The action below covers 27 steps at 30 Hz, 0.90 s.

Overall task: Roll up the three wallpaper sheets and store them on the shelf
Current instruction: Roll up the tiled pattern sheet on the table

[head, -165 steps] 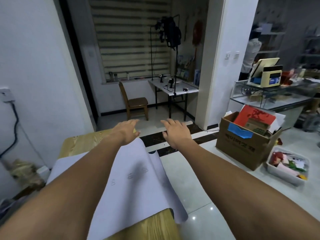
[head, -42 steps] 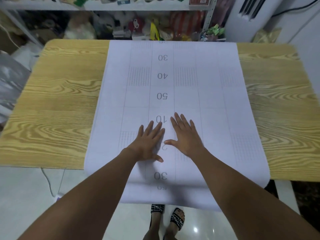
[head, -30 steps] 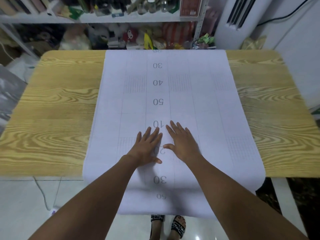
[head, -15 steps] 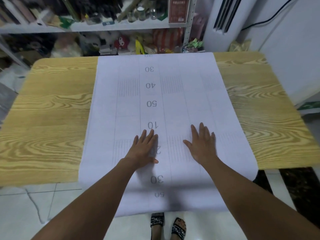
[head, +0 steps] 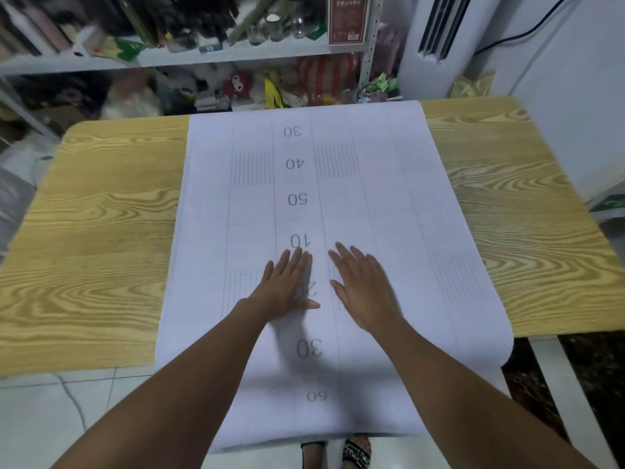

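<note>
A white wallpaper sheet [head: 399, 211], printed with grid lines and upside-down numbers, lies unrolled down the middle of a wooden table [head: 94, 238]. Its near end hangs over the table's front edge toward my feet. My left hand [head: 285, 289] lies flat on the sheet with fingers straight, below the "10". My right hand [head: 363, 289] lies flat beside it, fingers straight and spread. Whether more sheets lie under this one I cannot tell. A white metal shelf [head: 189, 59] stands behind the table's far edge.
The shelf is crowded with bottles, rolls, plush toys and bags. A white air-conditioner unit [head: 436, 45] stands at the back right beside a white wall. Pale tiled floor [head: 50, 411] shows at the near left, dark floor at the near right.
My right hand slid out to the right half a second ago and has come back in beside the left hand. The left hand has stayed in place on the sheet.
</note>
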{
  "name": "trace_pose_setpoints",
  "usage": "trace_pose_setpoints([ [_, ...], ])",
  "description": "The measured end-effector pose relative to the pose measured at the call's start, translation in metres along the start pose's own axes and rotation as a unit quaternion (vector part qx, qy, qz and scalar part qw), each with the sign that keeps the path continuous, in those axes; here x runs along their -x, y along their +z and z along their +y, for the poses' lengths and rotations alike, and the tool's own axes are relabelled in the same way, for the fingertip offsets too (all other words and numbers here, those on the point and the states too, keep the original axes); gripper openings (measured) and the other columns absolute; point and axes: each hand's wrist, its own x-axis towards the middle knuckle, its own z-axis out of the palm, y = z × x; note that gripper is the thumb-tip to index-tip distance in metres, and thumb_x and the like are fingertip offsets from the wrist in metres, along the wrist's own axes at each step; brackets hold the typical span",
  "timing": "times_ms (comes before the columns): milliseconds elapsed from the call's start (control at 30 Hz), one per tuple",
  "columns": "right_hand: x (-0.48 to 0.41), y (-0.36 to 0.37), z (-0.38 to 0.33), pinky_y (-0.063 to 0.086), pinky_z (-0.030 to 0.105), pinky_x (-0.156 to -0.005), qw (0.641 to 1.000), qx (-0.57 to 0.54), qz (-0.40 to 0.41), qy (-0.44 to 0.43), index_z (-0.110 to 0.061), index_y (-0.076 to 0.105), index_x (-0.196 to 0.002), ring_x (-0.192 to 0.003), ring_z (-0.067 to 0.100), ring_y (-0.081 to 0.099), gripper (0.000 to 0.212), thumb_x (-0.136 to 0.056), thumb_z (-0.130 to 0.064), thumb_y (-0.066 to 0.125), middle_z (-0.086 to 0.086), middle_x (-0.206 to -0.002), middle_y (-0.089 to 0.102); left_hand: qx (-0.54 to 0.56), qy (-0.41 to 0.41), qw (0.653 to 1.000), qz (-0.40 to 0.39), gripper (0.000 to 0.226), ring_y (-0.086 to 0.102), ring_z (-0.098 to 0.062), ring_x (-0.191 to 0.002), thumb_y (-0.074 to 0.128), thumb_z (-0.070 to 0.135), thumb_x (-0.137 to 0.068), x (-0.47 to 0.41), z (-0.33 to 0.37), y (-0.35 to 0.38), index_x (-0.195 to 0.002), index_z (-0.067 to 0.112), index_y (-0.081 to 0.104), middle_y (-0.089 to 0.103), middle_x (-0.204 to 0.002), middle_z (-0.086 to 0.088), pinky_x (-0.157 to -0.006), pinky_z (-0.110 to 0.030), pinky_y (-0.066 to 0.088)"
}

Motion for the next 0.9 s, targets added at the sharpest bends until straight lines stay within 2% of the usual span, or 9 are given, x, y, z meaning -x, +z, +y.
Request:
trace_pose_setpoints([
  [33,0.004,0.003,-0.001,0.043,0.043,-0.101,1.0,-0.005,0.017,-0.02,-0.013,0.051,-0.136,-0.125,0.027,0.052,0.058,-0.085,-0.034,0.068,0.006,-0.142,0.049,0.005,-0.008,1.0,-0.003,0.093,-0.021,-0.022,-0.144,0.043,0.06,-0.089,-0.003,0.001,-0.003,-0.149,0.016,-0.012,-0.021,-0.157,-0.001,-0.119,-0.045,-0.006],
  [100,0.014,0.01,-0.002,0.047,0.04,-0.097,0.999,-0.015,-0.003,-0.037,-0.016,0.053,-0.134,-0.121,0.024,0.055,0.051,-0.087,-0.032,0.062,0.004,-0.139,0.052,0.007,-0.018,1.0,-0.008,0.082,-0.02,-0.021,-0.145,0.034,0.057,-0.093,-0.012,0.001,-0.008,-0.15,0.016,-0.008,-0.02,-0.157,-0.002,-0.119,-0.045,-0.005],
  [200,0.012,0.014,-0.001,0.042,0.039,-0.102,0.998,0.005,-0.058,-0.011,-0.02,0.049,-0.138,-0.129,0.021,0.049,0.05,-0.094,-0.035,0.03,0.001,-0.145,0.046,-0.012,-0.028,1.0,-0.002,0.069,-0.016,-0.023,-0.146,0.027,0.048,-0.099,-0.027,0.005,-0.019,-0.151,0.014,-0.004,-0.017,-0.158,-0.005,-0.119,-0.044,-0.003],
  [267,-0.002,0.009,0.002,0.03,0.04,-0.112,0.996,0.026,-0.088,-0.004,-0.022,0.033,-0.147,-0.141,0.02,0.032,0.053,-0.098,-0.036,0.018,-0.001,-0.155,0.028,-0.019,-0.026,0.999,0.007,0.063,-0.012,-0.025,-0.146,0.024,0.042,-0.101,-0.033,0.012,-0.024,-0.151,0.014,-0.003,-0.014,-0.158,-0.008,-0.118,-0.043,-0.003],
  [333,-0.02,0.004,0.005,0.009,0.04,-0.118,0.99,0.038,-0.136,-0.018,-0.023,0.006,-0.152,-0.148,0.017,0.004,0.053,-0.103,-0.039,0.016,-0.004,-0.16,-0.001,-0.018,-0.012,1.0,0.019,0.062,-0.01,-0.025,-0.147,0.024,0.041,-0.101,-0.033,0.02,-0.023,-0.151,0.014,-0.001,-0.011,-0.159,-0.008,-0.118,-0.043,-0.002],
  [433,-0.048,-0.004,0.004,0.003,0.04,-0.119,0.984,0.05,-0.171,-0.002,-0.024,-0.004,-0.152,-0.147,0.017,-0.006,0.057,-0.103,-0.041,0.02,-0.005,-0.16,-0.011,0.003,-0.003,0.999,0.041,0.068,-0.011,-0.024,-0.147,0.026,0.046,-0.099,-0.022,0.024,-0.012,-0.151,0.013,-0.004,-0.013,-0.159,-0.006,-0.119,-0.041,-0.003],
  [567,-0.067,-0.009,0.002,0.006,0.043,-0.119,0.98,0.078,-0.183,0.001,-0.023,-0.002,-0.153,-0.147,0.021,-0.003,0.057,-0.103,-0.042,0.02,-0.003,-0.16,-0.007,-0.009,0.003,0.999,0.039,0.087,-0.016,-0.022,-0.146,0.034,0.061,-0.091,0.001,0.02,0.005,-0.15,0.012,-0.006,-0.016,-0.158,-0.006,-0.119,-0.042,-0.006],
  [733,-0.046,-0.014,-0.002,0.012,0.041,-0.118,0.991,0.046,-0.125,-0.022,-0.021,0.005,-0.153,-0.147,0.022,0.006,0.056,-0.104,-0.036,0.025,0.0,-0.161,0.001,-0.076,0.044,0.996,0.019,0.104,-0.019,-0.024,-0.145,0.047,0.069,-0.08,0.011,0.006,0.014,-0.15,0.016,-0.009,-0.019,-0.157,-0.006,-0.117,-0.043,-0.009],
  [900,-0.009,0.003,0.0,0.039,0.042,-0.105,0.997,-0.009,-0.072,-0.021,-0.019,0.041,-0.143,-0.134,0.026,0.043,0.052,-0.095,-0.036,0.051,0.004,-0.148,0.041,-0.06,0.036,0.997,0.033,0.1,-0.017,-0.024,-0.145,0.054,0.057,-0.084,0.003,0.009,0.013,-0.15,0.015,-0.008,-0.017,-0.158,-0.006,-0.118,-0.04,-0.008],
])
